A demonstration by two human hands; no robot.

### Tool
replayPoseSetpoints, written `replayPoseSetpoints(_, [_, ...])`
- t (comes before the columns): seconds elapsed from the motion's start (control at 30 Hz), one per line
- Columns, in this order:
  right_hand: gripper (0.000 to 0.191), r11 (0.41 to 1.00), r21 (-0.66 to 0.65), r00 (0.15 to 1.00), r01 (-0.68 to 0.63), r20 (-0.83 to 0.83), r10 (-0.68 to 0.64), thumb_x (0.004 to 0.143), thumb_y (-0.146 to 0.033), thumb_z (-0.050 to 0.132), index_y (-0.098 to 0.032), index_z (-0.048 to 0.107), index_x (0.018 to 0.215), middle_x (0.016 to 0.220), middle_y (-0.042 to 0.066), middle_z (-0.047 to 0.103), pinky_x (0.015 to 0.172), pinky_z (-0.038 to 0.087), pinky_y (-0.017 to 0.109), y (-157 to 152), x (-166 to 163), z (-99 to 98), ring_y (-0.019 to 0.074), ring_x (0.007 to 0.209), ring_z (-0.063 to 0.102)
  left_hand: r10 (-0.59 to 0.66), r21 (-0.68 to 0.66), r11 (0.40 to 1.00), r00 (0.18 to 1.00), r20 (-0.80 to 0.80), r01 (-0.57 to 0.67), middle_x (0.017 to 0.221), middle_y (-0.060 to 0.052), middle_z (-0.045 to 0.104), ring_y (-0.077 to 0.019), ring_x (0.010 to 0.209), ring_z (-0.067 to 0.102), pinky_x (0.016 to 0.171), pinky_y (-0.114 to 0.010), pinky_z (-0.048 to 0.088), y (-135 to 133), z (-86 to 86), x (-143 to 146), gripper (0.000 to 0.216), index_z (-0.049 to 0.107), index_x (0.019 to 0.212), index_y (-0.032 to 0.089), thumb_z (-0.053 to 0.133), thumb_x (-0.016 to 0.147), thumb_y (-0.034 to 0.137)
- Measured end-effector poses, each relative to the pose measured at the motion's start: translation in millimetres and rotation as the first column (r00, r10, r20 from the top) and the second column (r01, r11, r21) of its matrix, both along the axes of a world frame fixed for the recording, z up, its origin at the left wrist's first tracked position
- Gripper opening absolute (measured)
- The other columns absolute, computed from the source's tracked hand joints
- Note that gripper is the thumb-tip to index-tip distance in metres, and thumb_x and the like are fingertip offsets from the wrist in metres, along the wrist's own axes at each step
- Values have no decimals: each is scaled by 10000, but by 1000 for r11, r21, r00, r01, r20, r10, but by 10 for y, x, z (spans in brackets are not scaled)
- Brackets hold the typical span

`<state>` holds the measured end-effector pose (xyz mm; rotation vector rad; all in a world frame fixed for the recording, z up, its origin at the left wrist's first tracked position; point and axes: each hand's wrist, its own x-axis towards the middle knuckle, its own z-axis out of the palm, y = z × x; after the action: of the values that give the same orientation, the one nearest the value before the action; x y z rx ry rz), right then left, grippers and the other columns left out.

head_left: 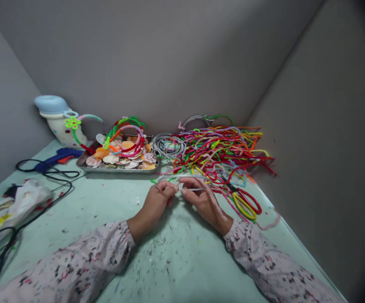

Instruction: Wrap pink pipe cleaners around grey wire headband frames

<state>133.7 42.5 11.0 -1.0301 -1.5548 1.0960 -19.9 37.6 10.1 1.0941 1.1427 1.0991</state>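
Left hand [157, 201], right hand [205, 205] pinch grey band [193, 189]; scissors [236, 194], pipe-cleaner heap [222, 147] near

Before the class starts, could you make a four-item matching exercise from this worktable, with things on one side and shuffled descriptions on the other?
Things
1) pale pink strip
2) scissors
3) metal tray
4) glue gun

Descriptions
A) filled with shells
B) blue, with a red-orange trigger
C) lies along the back of the right hand
D) red and yellow handles

Right pairs: 1-C, 2-D, 3-A, 4-B
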Motion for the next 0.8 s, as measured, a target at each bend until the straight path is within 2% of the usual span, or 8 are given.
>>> replayPoseSetpoints(0.1, [332, 999, -49, 1000, -12, -11, 11, 781, -302, 648, -216, 620, 1100, 793, 5, 580, 588, 441, 247, 12, 21, -5, 135, 692, 543, -22, -3, 1000, 1000, 1, 22, 467, 45, 417, -75, 441, 339, 456, -232, 220, -3, -17, 1, 187, 524, 602, 167, 588, 736, 281])
replayPoseSetpoints(0.27, [538, 994, -87, 992, -68, -108, 59, 802, -325, 627, -212, 481, 1307, 795, -8, 578, 562, 419, 228, 9, 37, -7, 110, 648, 514, -59, 24, 998, 998, 16, 58, 467, 39, 424, -76, 454, 348, 462, -227, 228, -14, -18, 1, 197, 555, 613, 159, 585, 751, 297])
replayPoseSetpoints(0.43, [601, 987, -123, 986, -99, -148, 81, 799, -326, 631, -227, 430, 1357, 799, -7, 595, 551, 431, 223, 0, 32, 20, 107, 631, 543, -48, 9, 999, 996, 75, 47, 480, 38, 443, -76, 455, 345, 462, -229, 225, -7, -17, 0, 189, 560, 633, 162, 619, 730, 312])
replayPoseSetpoints(0.57, [652, 982, -135, 976, -130, -191, 103, 789, -341, 639, -239, 393, 1384, 877, 16, 610, 558, 453, 234, -6, 47, 21, 121, 661, 569, -96, 34, 995, 989, 108, 93, 489, 36, 429, -74, 463, 327, 470, -234, 225, -7, -10, -2, 226, 567, 615, 154, 619, 738, 335])
replayPoseSetpoints(0.8, [718, 983, -101, 952, -151, -282, 118, 773, -408, 647, -232, 345, 1401, 852, 25, 617, 546, 449, 245, 63, 96, -109, 128, 636, 564, -109, 34, 994, 982, 154, 105, 496, 38, 427, -77, 466, 331, 475, -235, 235, -24, -1, -3, 239, 566, 618, 153, 626, 728, 356])
